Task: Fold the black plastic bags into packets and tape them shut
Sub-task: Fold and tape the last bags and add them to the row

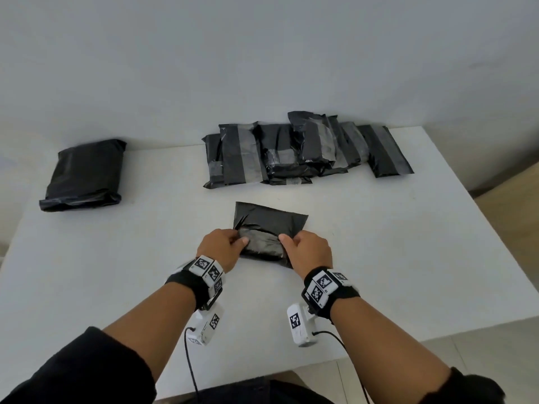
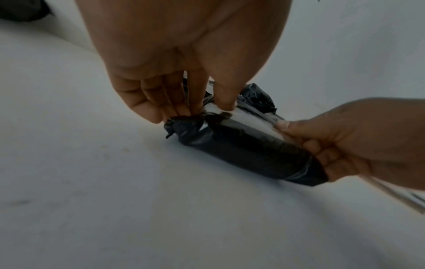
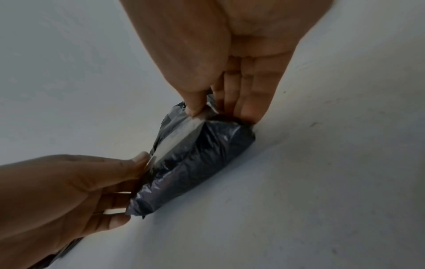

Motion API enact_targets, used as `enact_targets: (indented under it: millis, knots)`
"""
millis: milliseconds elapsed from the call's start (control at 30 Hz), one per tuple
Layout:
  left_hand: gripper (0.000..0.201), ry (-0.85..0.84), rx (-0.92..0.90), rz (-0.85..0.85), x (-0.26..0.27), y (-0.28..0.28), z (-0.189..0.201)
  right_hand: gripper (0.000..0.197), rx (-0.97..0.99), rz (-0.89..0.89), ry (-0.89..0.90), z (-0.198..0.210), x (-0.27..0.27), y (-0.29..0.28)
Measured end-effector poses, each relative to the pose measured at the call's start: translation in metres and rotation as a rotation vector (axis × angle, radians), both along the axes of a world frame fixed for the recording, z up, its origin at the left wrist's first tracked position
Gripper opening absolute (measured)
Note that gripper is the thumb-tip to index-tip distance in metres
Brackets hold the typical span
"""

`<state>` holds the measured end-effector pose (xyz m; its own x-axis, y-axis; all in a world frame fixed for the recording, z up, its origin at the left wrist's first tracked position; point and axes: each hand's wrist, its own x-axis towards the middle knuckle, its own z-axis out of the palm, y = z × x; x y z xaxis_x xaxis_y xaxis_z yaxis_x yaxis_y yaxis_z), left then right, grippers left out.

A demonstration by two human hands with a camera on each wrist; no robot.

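A black plastic bag (image 1: 269, 225) lies on the white table (image 1: 379, 243) in front of me, its near part rolled over into a thick fold (image 2: 243, 151). My left hand (image 1: 223, 249) pinches the left end of that fold between thumb and fingers (image 2: 177, 109). My right hand (image 1: 306, 250) pinches the right end the same way (image 3: 195, 109). Both thumbs press on top of the roll; the far flap of the bag (image 3: 174, 116) lies flat beyond them.
Several taped black packets (image 1: 303, 150) are piled at the back right of the table. One black bundle without tape (image 1: 84, 176) lies at the back left. The table's right edge (image 1: 495, 258) drops to a tan floor. A white wall stands behind.
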<state>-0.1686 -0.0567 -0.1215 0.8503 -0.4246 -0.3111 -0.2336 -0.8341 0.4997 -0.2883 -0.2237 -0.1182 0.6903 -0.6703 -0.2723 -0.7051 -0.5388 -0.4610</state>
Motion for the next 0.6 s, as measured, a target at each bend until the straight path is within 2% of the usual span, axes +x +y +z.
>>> enact_targets:
  millis: [33, 100, 167, 200, 300, 500, 600]
  knots:
    - [0.040, 0.001, 0.001, 0.009, 0.001, 0.004, -0.002, 0.041, -0.037, 0.009, -0.006, 0.002, -0.002, 0.001]
    - [0.037, 0.007, -0.033, 0.069, 0.005, 0.012, -0.005, 0.029, -0.123, 0.081, -0.143, 0.003, -0.003, 0.001]
    - [0.032, -0.005, -0.055, 0.119, 0.007, 0.019, -0.006, 0.027, -0.196, 0.253, -0.268, 0.000, 0.000, -0.001]
    - [0.030, -0.009, -0.050, 0.134, 0.008, 0.022, -0.007, 0.029, -0.210, 0.348, -0.275, -0.002, 0.002, -0.003]
    - [0.028, -0.005, -0.025, 0.171, 0.010, 0.032, -0.010, 0.040, -0.203, 0.504, -0.144, 0.000, 0.009, -0.007]
    - [0.031, -0.034, 0.067, 0.186, 0.020, 0.054, -0.014, 0.081, -0.272, 0.408, 0.078, 0.009, 0.009, 0.020]
    - [0.034, -0.071, 0.107, 0.164, 0.027, 0.059, -0.015, 0.089, -0.208, 0.396, 0.155, 0.004, 0.017, 0.031]
